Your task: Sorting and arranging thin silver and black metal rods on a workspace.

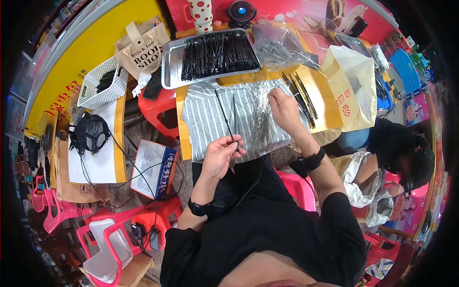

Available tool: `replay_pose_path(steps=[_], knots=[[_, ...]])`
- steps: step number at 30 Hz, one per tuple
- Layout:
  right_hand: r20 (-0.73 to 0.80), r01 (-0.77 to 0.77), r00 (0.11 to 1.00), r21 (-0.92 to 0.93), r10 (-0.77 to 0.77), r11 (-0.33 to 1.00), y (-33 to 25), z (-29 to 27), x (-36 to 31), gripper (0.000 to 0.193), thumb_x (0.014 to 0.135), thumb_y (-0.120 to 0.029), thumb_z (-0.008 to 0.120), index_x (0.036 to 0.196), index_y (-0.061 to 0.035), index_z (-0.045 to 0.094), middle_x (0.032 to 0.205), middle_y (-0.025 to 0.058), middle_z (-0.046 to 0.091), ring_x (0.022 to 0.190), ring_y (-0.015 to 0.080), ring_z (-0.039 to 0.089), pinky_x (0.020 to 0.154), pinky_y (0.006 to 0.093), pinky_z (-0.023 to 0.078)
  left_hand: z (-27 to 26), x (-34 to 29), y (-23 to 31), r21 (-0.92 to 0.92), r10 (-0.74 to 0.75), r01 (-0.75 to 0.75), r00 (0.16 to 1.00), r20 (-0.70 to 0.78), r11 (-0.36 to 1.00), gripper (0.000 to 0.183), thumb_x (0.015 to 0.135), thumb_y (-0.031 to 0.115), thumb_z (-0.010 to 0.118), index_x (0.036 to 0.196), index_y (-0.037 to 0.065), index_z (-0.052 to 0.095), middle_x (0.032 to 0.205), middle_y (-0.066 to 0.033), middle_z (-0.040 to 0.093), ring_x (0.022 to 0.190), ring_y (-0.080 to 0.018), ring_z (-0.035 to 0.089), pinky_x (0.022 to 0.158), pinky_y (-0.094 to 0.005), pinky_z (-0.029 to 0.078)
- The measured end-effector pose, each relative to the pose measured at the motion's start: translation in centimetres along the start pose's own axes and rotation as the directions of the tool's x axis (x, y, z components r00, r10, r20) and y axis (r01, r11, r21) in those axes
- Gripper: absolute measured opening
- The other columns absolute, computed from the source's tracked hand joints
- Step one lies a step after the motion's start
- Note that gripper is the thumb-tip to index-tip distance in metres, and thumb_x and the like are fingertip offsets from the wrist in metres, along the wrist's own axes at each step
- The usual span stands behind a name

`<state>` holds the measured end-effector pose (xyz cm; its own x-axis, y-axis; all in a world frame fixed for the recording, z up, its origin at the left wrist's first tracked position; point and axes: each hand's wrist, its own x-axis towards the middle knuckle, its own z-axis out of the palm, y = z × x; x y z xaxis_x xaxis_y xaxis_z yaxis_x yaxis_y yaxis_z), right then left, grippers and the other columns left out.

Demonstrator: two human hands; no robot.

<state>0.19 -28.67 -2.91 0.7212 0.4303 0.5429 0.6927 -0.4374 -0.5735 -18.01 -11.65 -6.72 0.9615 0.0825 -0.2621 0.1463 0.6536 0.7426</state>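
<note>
My left hand [221, 155] pinches a thin black stick [223, 110], which points up and away over a grey-and-white striped cloth [198, 119]. A second dark stick [234, 112] runs beside it to my fingers; whether it is gripped or only lying there I cannot tell. On the cloth's right half lies a loose spread of thin, shiny silvery strands [260, 112]. My right hand [286, 112] is closed at the right edge of these strands, its fingertips pressed together; what they hold is too small to name. Several longer black sticks [300, 98] lie to its right.
Beyond the cloth stands a metal tray [168, 71] heaped with black sticks [220, 55]. A clear plastic bag [279, 45] lies right of it, then a paper bag [361, 91]. At left are a white basket [103, 93] and coiled black cable [91, 133]. Another person [399, 153] bends at right.
</note>
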Motion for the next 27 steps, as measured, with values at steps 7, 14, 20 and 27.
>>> replay_pose_path(steps=[7, 14, 20, 27], knots=[[0.206, 0.081, 0.977, -0.136, -0.052, 0.987, -0.1, 0.9, 3.6, 0.008, 0.085, -0.009, 0.053, 0.089, -0.0027, 0.053, 0.071, 0.0213, 0.058, 0.069, 0.041, 0.058, 0.06, 0.0475, 0.044, 0.0, -0.1, 0.1, 0.032, 0.038, -0.037, 0.999, -0.03, 0.999, 0.025, 0.09, 0.001, 0.055, 0.113, -0.007, 0.058, 0.099, -0.0141, 0.064, 0.078, -0.0193, 0.065, 0.066, -0.0225, 0.052], [0.45, 0.274, 0.88, -0.214, -0.154, 0.938, -0.8, 1.8, 5.7, 0.008, 0.083, -0.007, 0.047, 0.084, 0.0014, 0.049, 0.066, 0.026, 0.057, 0.068, 0.0457, 0.058, 0.06, 0.0531, 0.045, -0.5, -0.2, 0.4, 0.004, 0.066, -0.066, 0.998, -0.018, 0.998, 0.025, 0.089, 0.0, 0.055, 0.113, -0.007, 0.058, 0.099, -0.0138, 0.064, 0.08, -0.0188, 0.065, 0.066, -0.0223, 0.051], [0.422, 0.168, 0.903, -0.175, -0.08, 0.97, -0.1, 1.7, 5.2, 0.008, 0.08, -0.007, 0.051, 0.084, -0.0001, 0.053, 0.072, 0.0246, 0.057, 0.073, 0.0434, 0.057, 0.063, 0.0492, 0.043, -0.9, -0.2, 0.5, 0.03, 0.067, -0.066, 0.998, -0.019, 0.997, 0.024, 0.09, 0.0, 0.054, 0.112, -0.008, 0.058, 0.1, -0.0133, 0.064, 0.079, -0.0174, 0.064, 0.066, -0.0225, 0.051], [0.308, -0.103, 0.947, 0.019, 0.092, 0.994, 2.7, 1.7, 3.9, 0.007, 0.081, -0.005, 0.051, 0.081, 0.0011, 0.056, 0.068, 0.0176, 0.058, 0.062, 0.0307, 0.058, 0.058, 0.039, 0.046, -0.8, -0.5, 0.1, 0.029, 0.081, -0.08, 0.996, -0.036, 0.996, 0.023, 0.093, 0.004, 0.052, 0.111, -0.008, 0.058, 0.099, -0.0118, 0.063, 0.079, -0.0156, 0.063, 0.067, -0.022, 0.049]])
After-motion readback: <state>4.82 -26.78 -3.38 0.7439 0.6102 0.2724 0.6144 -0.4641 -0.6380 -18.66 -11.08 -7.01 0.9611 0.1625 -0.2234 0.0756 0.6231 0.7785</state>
